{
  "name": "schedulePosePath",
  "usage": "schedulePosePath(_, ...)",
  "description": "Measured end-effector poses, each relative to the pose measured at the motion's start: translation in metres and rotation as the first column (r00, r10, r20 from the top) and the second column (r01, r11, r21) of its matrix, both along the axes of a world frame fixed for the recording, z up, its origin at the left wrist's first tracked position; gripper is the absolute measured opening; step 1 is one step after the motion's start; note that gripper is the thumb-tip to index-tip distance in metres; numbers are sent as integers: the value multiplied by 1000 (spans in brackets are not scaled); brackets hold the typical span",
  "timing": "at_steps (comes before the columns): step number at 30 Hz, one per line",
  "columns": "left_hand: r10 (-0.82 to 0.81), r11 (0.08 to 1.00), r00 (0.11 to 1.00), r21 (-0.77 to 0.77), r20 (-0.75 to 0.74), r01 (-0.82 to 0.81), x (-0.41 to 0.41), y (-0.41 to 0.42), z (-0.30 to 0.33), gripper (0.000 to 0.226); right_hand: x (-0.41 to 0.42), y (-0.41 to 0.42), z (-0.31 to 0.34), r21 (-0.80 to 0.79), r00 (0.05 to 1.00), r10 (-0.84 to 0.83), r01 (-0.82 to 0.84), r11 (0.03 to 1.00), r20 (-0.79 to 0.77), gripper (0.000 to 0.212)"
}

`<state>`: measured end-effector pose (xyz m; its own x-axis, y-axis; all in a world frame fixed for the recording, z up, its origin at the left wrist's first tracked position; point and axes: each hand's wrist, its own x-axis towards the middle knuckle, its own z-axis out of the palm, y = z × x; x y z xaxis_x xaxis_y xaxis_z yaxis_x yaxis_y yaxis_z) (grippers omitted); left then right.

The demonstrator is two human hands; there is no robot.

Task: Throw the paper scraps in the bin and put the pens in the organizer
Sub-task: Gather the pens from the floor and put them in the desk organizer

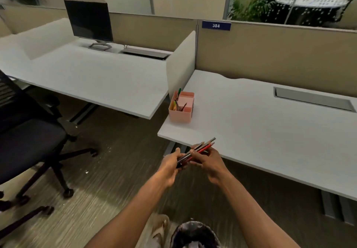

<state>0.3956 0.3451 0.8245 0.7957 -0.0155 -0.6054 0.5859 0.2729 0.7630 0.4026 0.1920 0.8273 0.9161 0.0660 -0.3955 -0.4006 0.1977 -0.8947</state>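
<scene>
While beside desk [251, 131] edge, pens [197, 151] gripped.

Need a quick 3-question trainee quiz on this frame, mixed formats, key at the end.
1. True or false: the bundle of pens is held between the left hand and the right hand.
2. Multiple choice: the pink organizer stands A) on the carpet, B) at the near left corner of the right desk, beside the white divider, C) next to the monitor.
3. Fill in: the dark bin sits at the bottom edge of the view, on the ____.

Key: 1 true; 2 B; 3 floor.
</scene>
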Motion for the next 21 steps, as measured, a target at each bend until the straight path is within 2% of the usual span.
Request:
schedulePosePath(6, -156, 988, 988, -9, -7, 156, 116, 48, -26, 57, 98, 46, -14, -91, 987, -159, 156, 983, -25, 25)
schedulePosePath(8, -175, 982, 985, 70, -2, 174, 159, 58, -33, 60, 131, 53, -16, -104, 969, -245, 240, 965, -33, 24)
schedulePosePath(10, -230, 939, 973, 265, 8, 220, 199, 64, -43, 58, 162, 56, -18, -85, 937, -347, 343, 936, -47, 22)
schedulePosePath(12, -335, 795, 942, 545, 28, 267, 231, 71, -60, 50, 191, 57, -19, -48, 897, -437, 435, 899, -62, 17)
schedulePosePath(14, -451, 593, 892, 753, 16, 287, 253, 80, -78, 49, 215, 57, -21, -30, 862, -503, 502, 864, -63, 12)
schedulePosePath(16, -569, 395, 821, 861, -44, 319, 266, 86, -96, 56, 235, 59, -25, -53, 848, -529, 526, 849, -43, 9)
schedulePosePath(19, -722, 82, 671, 942, -169, 325, 281, 90, -122, 67, 263, 63, -37, -139, 836, -549, 543, 828, -6, 8)
schedulePosePath(21, -781, -68, 581, 956, -230, 286, 289, 91, -143, 70, 282, 66, -48, -205, 826, -563, 555, 806, 23, 12)
